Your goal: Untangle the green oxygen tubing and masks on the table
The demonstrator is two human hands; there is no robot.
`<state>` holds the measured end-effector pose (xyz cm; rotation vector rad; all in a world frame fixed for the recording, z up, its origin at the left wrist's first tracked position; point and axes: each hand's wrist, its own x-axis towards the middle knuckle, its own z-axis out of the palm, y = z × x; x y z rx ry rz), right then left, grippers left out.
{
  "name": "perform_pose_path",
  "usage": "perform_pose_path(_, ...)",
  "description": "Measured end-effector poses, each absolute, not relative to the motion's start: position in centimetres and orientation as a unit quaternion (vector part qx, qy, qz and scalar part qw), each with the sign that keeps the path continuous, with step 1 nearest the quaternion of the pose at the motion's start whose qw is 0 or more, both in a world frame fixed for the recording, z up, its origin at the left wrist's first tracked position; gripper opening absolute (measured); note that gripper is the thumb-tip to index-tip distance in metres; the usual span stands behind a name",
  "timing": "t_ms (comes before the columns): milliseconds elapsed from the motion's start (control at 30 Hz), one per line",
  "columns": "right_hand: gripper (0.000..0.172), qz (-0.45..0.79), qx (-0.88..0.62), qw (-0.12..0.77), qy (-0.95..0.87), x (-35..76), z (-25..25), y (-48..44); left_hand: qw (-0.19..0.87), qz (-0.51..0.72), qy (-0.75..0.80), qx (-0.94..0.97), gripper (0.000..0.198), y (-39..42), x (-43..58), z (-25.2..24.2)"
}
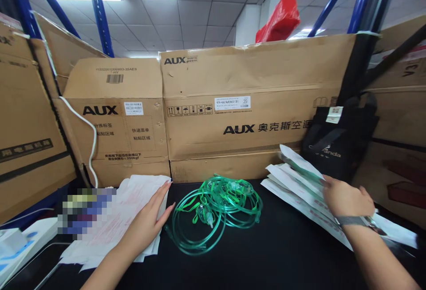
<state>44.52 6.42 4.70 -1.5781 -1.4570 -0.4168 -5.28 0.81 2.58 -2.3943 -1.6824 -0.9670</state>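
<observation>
My left hand point(146, 223) lies flat, fingers stretched out, on a pile of white printed sheets point(113, 219) at the left of the black table point(253, 259). My right hand point(346, 199) rests on a fanned stack of flat white pouches point(299, 179) at the right, fingers curled over their top; a watch band circles that wrist. Between the hands lies a tangle of green clear tubing point(216, 208) with small fittings, touched by neither hand.
Large brown AUX cardboard boxes point(239, 108) wall off the back and the left side. A black tote bag point(339, 143) leans behind the pouches. A red plastic bag point(281, 14) hangs above. A white cable point(88, 134) runs down the left box.
</observation>
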Motion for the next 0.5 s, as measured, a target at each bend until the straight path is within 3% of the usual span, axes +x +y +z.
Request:
perform_pose_path(133, 0.035, -0.303, -0.663, 0.438, -0.526, 40.3, 6.6, 4.9, 0.025, -0.326, -0.541, -0.775, 0.051, 0.8, -5.3, 2.6)
perform_pose_path(233, 0.038, -0.325, -0.567, 0.495, -0.573, 36.1, 7.1, 3.6, 0.002, -0.345, -0.535, -0.771, 0.05, 0.7, -5.0, 2.6)
perform_pose_path(367, 0.03, -0.162, -0.524, 0.611, -0.571, 31.3, 6.5, 1.9, -0.088, -0.384, -0.522, -0.756, 0.049, 0.0, -3.5, 2.5)
perform_pose_path(500, 0.025, 0.072, -0.504, 0.659, -0.553, 28.5, 6.0, 0.3, -0.28, -0.404, -0.457, -0.742, 0.066, -1.2, -1.0, 2.1)
